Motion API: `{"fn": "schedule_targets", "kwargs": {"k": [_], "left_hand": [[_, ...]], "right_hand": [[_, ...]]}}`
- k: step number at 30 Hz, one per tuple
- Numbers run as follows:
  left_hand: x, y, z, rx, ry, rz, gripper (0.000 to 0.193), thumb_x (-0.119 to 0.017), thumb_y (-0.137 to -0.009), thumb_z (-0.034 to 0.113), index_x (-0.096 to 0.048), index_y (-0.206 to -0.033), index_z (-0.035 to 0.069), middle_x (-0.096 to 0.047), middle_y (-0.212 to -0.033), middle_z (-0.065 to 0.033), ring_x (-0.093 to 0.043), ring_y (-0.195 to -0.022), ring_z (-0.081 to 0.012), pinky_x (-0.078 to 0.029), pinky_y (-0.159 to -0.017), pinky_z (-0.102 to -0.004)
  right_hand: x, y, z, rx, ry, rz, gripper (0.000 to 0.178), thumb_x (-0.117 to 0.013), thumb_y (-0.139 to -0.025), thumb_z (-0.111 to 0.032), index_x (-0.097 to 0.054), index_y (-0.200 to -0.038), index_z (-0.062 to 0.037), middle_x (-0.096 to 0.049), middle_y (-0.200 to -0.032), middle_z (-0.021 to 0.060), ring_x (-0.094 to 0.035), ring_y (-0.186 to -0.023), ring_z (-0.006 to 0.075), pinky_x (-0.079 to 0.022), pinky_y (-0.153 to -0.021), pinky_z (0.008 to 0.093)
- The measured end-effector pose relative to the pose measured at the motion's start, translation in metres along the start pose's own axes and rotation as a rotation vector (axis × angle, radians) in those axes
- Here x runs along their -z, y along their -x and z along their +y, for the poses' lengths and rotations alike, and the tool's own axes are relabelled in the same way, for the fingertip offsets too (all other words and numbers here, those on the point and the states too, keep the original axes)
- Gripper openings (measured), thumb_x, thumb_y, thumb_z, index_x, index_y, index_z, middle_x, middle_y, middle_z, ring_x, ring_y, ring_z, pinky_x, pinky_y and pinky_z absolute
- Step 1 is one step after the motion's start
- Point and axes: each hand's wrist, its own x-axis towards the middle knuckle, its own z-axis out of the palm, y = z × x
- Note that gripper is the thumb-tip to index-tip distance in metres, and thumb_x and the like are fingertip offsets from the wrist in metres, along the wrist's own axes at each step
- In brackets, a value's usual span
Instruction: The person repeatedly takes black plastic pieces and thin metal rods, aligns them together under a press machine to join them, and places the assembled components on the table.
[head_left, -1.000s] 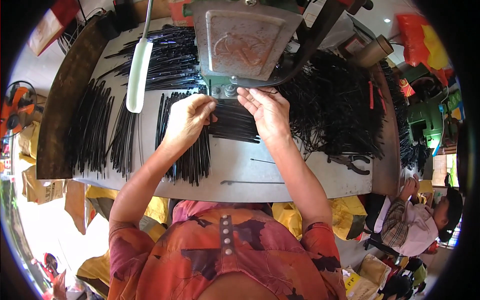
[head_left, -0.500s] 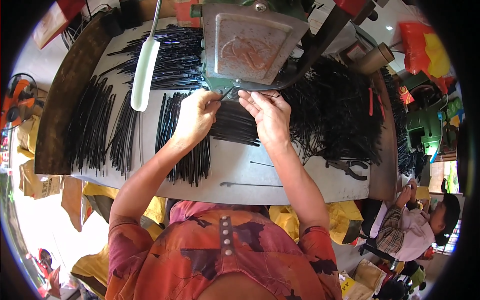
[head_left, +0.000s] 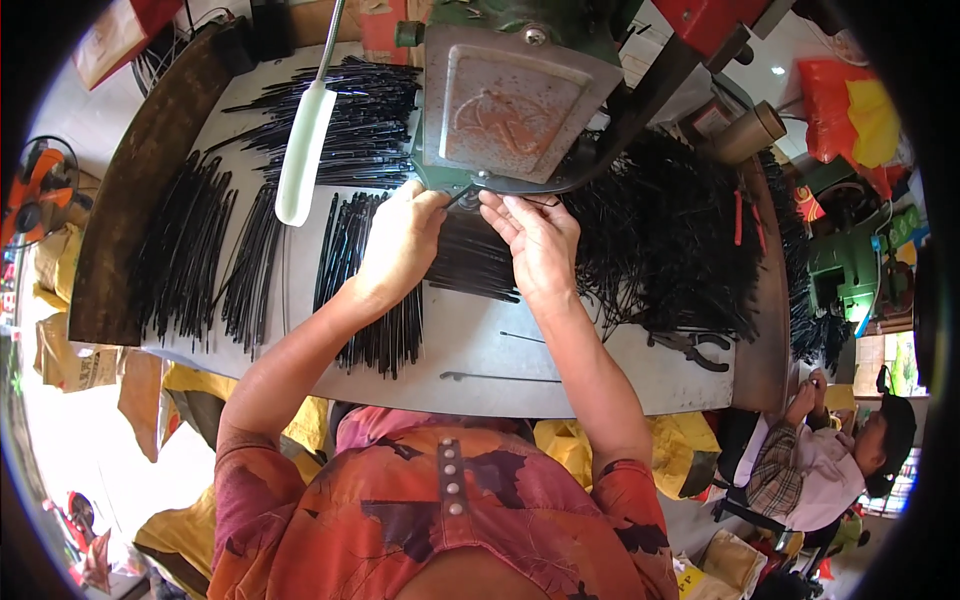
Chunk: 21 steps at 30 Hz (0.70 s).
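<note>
Both my hands work at the foot of a green bench machine (head_left: 515, 110) with a worn grey cover plate. My left hand (head_left: 402, 245) pinches a thin black rod (head_left: 459, 196), whose far end is at the machine's small tool. Just to the right, my right hand (head_left: 540, 242) has its thumb and fingers closed on a similar black piece, mostly hidden by the fingers. Beneath and between my wrists lies a stack of black rods (head_left: 472, 262). Another bundle (head_left: 385, 330) lies under my left forearm.
More rod bundles (head_left: 185, 255) lie at the left, and a large tangled black pile (head_left: 670, 230) at the right. Pliers (head_left: 692, 348) rest near the right edge. A white lamp (head_left: 306, 155) hangs over the table. Beyond the right edge sits another person (head_left: 825, 465).
The view has shifted slightly, so the machine and lamp appear a little to the right and lower. My hands stay at the machine's tool, the right one slightly nearer the left.
</note>
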Motion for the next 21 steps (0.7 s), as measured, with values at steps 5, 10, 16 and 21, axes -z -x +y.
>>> {"fn": "schedule_targets", "kwargs": {"k": [5,10,16,21], "left_hand": [[0.0004,0.0023,0.0079,-0.019,-0.202,-0.017,0.013,-0.052,-0.073,-0.003,-0.057,-0.085,-0.001,-0.048,-0.073,-0.0138,-0.051,-0.065,-0.0293,-0.042,-0.058,-0.0325],[0.0021,-0.0003,0.0055,-0.027,-0.13,-0.018,0.014,-0.052,-0.074,-0.002,-0.056,-0.087,0.0,-0.048,-0.074,-0.0129,-0.051,-0.066,-0.0284,-0.042,-0.06,-0.033],[0.0025,0.0049,0.0064,-0.109,-0.323,-0.056,0.018,-0.05,-0.073,-0.003,-0.053,-0.09,0.001,-0.047,-0.077,-0.0121,-0.053,-0.063,-0.0279,-0.044,-0.053,-0.0328],[0.0019,0.0039,0.0073,-0.19,-0.35,-0.035,0.018,-0.05,-0.072,-0.002,-0.053,-0.09,0.001,-0.047,-0.077,-0.011,-0.053,-0.061,-0.0272,-0.044,-0.051,-0.0319]], "right_hand": [[-0.001,-0.0002,-0.0001,0.006,-0.02,-0.001,0.007,-0.048,-0.08,0.004,-0.05,-0.086,0.002,-0.058,-0.086,0.0146,-0.06,-0.08,0.0227,-0.051,-0.073,0.0324],[-0.0029,-0.0002,0.0008,-0.013,-0.028,0.011,0.008,-0.048,-0.079,0.004,-0.049,-0.087,0.0019,-0.057,-0.087,0.015,-0.06,-0.08,0.0224,-0.051,-0.073,0.0325],[-0.0015,0.001,0.0021,-0.027,-0.044,0.02,0.008,-0.049,-0.079,0.004,-0.049,-0.087,0.0026,-0.057,-0.086,0.0145,-0.06,-0.079,0.0224,-0.051,-0.073,0.0325],[-0.0019,0.002,-0.0008,-0.051,-0.044,0.041,0.007,-0.047,-0.08,0.003,-0.049,-0.087,0.0031,-0.057,-0.088,0.0158,-0.058,-0.085,0.0267,-0.05,-0.077,0.0354]]}}
